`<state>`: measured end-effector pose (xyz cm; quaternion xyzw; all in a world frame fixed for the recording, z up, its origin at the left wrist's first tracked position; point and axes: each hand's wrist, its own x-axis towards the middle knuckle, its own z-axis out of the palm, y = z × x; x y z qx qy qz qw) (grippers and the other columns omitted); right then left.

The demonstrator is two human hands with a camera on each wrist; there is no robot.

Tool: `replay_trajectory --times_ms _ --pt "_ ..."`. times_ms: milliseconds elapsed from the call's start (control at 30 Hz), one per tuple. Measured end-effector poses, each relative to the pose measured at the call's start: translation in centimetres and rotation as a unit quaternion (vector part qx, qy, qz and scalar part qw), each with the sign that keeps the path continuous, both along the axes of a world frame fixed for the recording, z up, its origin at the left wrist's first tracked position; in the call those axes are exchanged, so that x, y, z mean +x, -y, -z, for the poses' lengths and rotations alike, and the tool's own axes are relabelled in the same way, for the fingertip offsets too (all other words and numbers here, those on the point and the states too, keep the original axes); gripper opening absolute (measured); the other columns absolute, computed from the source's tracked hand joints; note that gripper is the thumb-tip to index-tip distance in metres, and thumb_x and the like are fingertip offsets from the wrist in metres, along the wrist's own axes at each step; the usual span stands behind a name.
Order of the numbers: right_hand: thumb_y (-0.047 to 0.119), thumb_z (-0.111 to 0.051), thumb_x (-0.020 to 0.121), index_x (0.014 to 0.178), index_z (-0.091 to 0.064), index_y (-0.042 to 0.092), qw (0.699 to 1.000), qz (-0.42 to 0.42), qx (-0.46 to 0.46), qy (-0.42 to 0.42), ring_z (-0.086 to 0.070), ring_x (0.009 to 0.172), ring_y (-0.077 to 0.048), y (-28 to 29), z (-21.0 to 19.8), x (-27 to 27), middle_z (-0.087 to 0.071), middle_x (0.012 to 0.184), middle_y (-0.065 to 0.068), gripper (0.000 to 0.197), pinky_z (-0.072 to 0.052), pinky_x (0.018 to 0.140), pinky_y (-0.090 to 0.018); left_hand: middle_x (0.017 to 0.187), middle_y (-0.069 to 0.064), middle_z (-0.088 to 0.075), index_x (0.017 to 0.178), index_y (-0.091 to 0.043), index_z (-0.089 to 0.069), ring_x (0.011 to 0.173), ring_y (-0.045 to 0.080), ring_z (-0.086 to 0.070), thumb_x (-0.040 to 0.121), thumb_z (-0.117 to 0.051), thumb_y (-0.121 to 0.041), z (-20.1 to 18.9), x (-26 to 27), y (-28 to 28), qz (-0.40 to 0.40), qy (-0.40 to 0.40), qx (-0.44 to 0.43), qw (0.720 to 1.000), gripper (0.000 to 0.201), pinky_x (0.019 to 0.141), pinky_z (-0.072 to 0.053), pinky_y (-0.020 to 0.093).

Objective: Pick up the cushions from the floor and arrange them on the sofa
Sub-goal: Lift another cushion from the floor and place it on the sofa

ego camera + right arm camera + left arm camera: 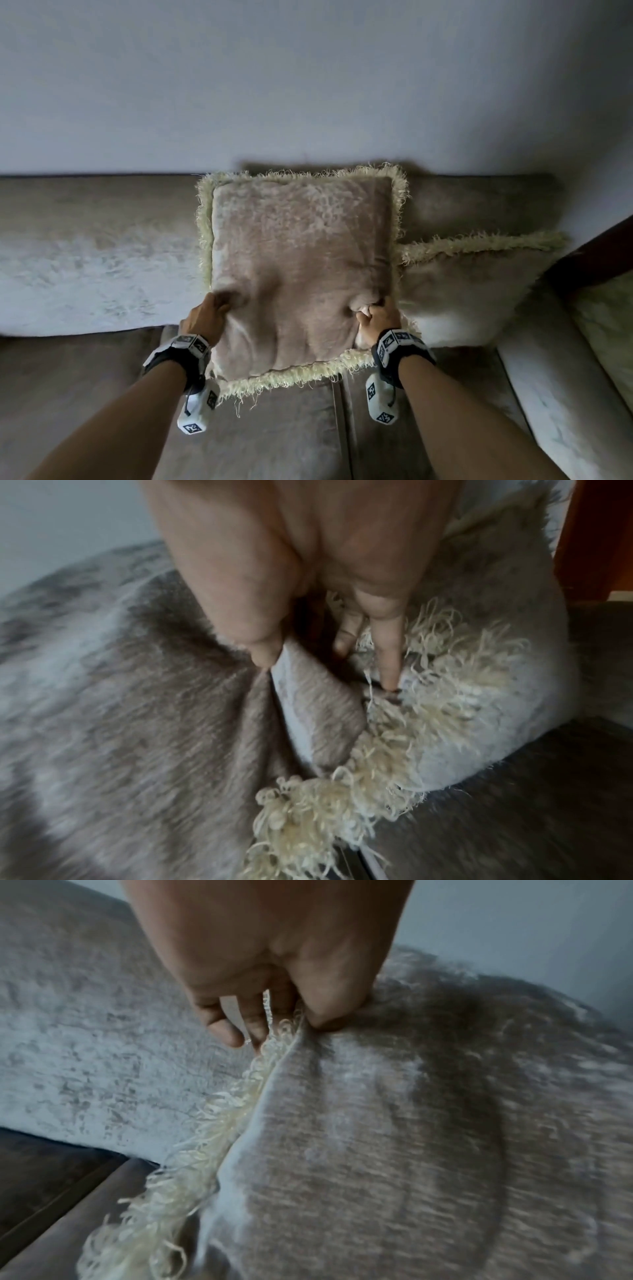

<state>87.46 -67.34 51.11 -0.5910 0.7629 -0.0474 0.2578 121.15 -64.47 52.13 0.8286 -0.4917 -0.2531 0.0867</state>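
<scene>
Cushion (301, 260) held up over the sofa (85, 377)!
Left hand (205, 317) and right hand (378, 318) each grip a lower corner, fabric bunched; another cushion (472, 291) leans just beside.

Behind the seating I see a plain pale wall (308, 78), at the right edge a dark reddish-brown wooden piece (596, 253) that slants downward, and below it a pale greenish fabric surface (609, 318).

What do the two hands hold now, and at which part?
Both hold the fringed cushion: the left hand pinches its left edge near the lower corner, the right hand its right edge near the lower corner.
</scene>
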Motion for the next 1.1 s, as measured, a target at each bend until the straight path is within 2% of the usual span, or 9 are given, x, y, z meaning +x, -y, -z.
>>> replay_trajectory --times_ms 67,233,300,433,600,700,867,967,1100 --pt "0.028 -0.053 0.092 0.108 -0.065 0.003 1.0 0.001 0.013 0.005 -0.051 0.109 -0.023 0.7 2.0 0.4 -0.054 0.111 -0.003 0.032 -0.034 0.101 -0.021 0.111 0.018 -0.067 0.121 -0.028 -0.054 0.098 0.041 -0.063 0.093 -0.049 -0.039 1.9 0.5 0.5 0.002 -0.002 -0.006 1.0 0.03 0.072 -0.044 0.036" --pt "0.019 -0.049 0.094 0.1 -0.065 -0.002 0.998 -0.012 0.06 0.025 -0.053 0.097 -0.021 2.8 7.2 1.1 -0.069 0.099 -0.011 0.027 -0.027 0.104 -0.021 0.108 0.016 -0.069 0.114 -0.029 -0.059 0.097 0.04 -0.063 0.088 -0.048 -0.031 7.8 1.8 1.5 -0.017 0.004 0.035 0.999 0.028 0.078 -0.05 0.039" --pt "0.017 -0.05 0.093 0.096 -0.066 -0.002 0.997 0.015 0.069 0.032 -0.054 0.09 -0.02 3.4 9.2 1.1 -0.066 0.103 -0.013 0.026 -0.039 0.101 -0.023 0.107 0.02 -0.067 0.111 -0.021 -0.058 0.096 0.042 -0.062 0.089 -0.048 -0.023 9.6 1.5 2.4 -0.016 0.0 0.049 0.999 0.024 0.074 -0.048 0.039" --pt "0.011 -0.044 0.095 0.117 -0.056 -0.006 0.995 0.025 0.075 0.056 -0.061 0.104 -0.029 4.3 11.2 1.1 -0.061 0.114 -0.017 0.03 -0.048 0.089 -0.026 0.111 0.025 -0.065 0.106 -0.007 -0.06 0.106 0.044 -0.059 0.091 -0.049 -0.01 12.1 -0.1 4.2 -0.027 -0.041 0.032 0.998 0.019 0.086 -0.045 0.04" --pt "0.011 -0.052 0.092 0.138 -0.042 0.001 0.995 -0.001 0.054 0.089 -0.051 0.124 -0.024 4.7 11.0 1.2 -0.052 0.135 -0.01 0.048 -0.038 0.104 -0.023 0.108 0.031 -0.066 0.104 0.008 -0.067 0.105 0.045 -0.06 0.088 -0.054 -0.002 12.7 -0.7 4.5 -0.019 -0.065 0.013 0.998 0.023 0.084 -0.045 0.041" --pt "0.005 -0.062 0.079 0.135 -0.04 0.009 0.988 0.063 -0.025 0.142 -0.055 0.115 -0.02 5.5 9.3 0.5 -0.053 0.124 -0.002 0.06 -0.043 0.099 -0.022 0.092 0.024 -0.067 0.089 0.001 -0.068 0.09 0.039 -0.065 0.078 -0.067 -0.033 11.7 0.0 3.8 -0.045 -0.093 0.0 0.995 0.035 0.075 -0.05 0.039" --pt "0.02 -0.07 0.075 0.118 -0.037 0.025 0.956 0.112 -0.145 0.228 -0.057 0.098 -0.017 8.5 3.7 -0.2 -0.055 0.107 0.003 0.056 -0.05 0.084 -0.031 0.12 0.014 -0.049 0.124 -0.007 -0.039 0.11 0.029 -0.052 0.057 -0.067 -0.071 7.8 1.7 6.0 -0.159 -0.183 -0.145 0.959 0.097 0.096 -0.047 0.048" --pt "0.02 -0.065 0.081 0.111 -0.042 0.015 0.952 0.119 -0.156 0.233 -0.058 0.086 -0.022 8.9 1.0 0.0 -0.048 0.082 0.013 0.039 -0.043 0.07 -0.029 0.137 0.014 -0.045 0.141 -0.013 -0.025 0.123 0.027 -0.049 0.07 -0.074 -0.059 4.8 2.1 8.4 -0.189 -0.246 -0.214 0.926 0.098 0.106 -0.042 0.044" --pt "0.028 -0.066 0.078 0.139 -0.024 0.018 0.946 0.162 -0.156 0.235 -0.061 0.085 -0.019 8.6 1.7 0.1 -0.057 0.09 0.011 0.075 -0.051 0.077 -0.033 0.128 0.016 -0.057 0.132 -0.003 -0.047 0.118 0.031 -0.055 0.079 -0.068 -0.054 4.0 3.1 10.8 -0.23 -0.225 -0.166 0.932 0.076 0.1 -0.045 0.039"
